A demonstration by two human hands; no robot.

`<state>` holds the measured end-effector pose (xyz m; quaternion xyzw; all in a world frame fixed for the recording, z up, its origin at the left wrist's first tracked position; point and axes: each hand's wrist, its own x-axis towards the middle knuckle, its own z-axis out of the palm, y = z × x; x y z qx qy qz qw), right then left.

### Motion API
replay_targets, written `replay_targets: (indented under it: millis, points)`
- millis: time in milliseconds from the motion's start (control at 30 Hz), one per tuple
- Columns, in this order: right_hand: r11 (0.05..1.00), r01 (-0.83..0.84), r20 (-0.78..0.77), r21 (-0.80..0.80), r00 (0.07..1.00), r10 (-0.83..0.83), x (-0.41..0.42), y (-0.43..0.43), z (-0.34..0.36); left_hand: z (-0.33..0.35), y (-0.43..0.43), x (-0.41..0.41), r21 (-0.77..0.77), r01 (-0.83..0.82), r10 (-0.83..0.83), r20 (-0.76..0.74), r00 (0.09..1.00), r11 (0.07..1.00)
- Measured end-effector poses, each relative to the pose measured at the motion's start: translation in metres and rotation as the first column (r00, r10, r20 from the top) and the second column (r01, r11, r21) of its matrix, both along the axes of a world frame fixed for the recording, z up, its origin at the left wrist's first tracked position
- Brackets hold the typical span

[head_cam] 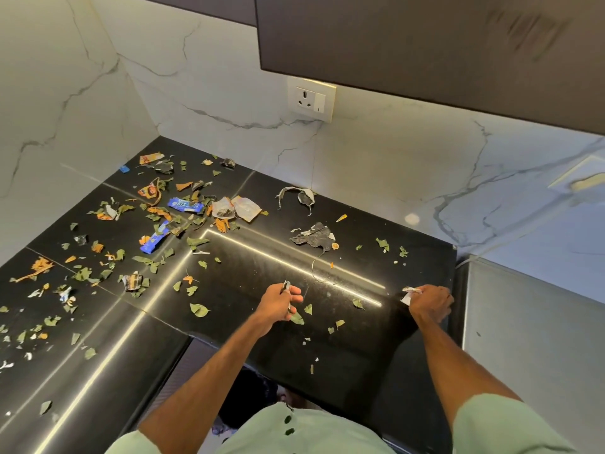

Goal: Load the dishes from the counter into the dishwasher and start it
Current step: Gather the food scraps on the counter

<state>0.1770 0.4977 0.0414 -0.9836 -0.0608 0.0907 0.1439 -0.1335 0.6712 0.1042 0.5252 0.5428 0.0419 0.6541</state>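
While we gather: left hand [282, 301] pinches a dark scrap [285, 286], right hand [429, 303] a white scrap [408, 294].
Risk: our forearms brush leaves [198, 309] off the counter [255, 267].

The polished black stone counter [360, 355] is gleaming, smooth and mirror-glossy. My left hand [280, 303] is pinching a crinkled grey scrap [286, 286], my right hand [430, 304] a white papery scrap [407, 295].
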Motion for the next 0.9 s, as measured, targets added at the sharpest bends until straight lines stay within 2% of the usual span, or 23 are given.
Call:
replay_targets:
  millis: [133, 333, 567, 733, 900]
  points:
    - [0.997, -0.024, -0.102, 0.078, 0.994, 0.032, -0.006, 0.001, -0.006, -0.002, 0.000, -0.004, -0.020, -0.001, 0.001, -0.005, 1.000, 1.000]
    - [0.968, -0.170, -0.083, 0.187, 0.979, 0.188, -0.055, 0.024, -0.004, -0.006, 0.003, -0.009, -0.040, -0.037, 0.035, -0.035, 0.999, 0.999]
    - [0.889, -0.231, -0.053, 0.396, 0.961, 0.273, -0.084, 0.077, 0.019, -0.001, 0.007, -0.017, -0.054, -0.057, 0.056, -0.032, 0.998, 0.997]
    - [0.831, -0.376, -0.099, 0.410, 0.887, 0.450, -0.097, 0.142, 0.042, -0.008, 0.011, -0.035, -0.072, -0.148, 0.146, -0.022, 0.989, 0.986]
    - [0.804, -0.472, -0.156, 0.361, 0.819, 0.552, -0.099, 0.202, 0.044, -0.010, 0.019, -0.052, -0.116, -0.252, 0.258, 0.038, 0.965, 0.961]
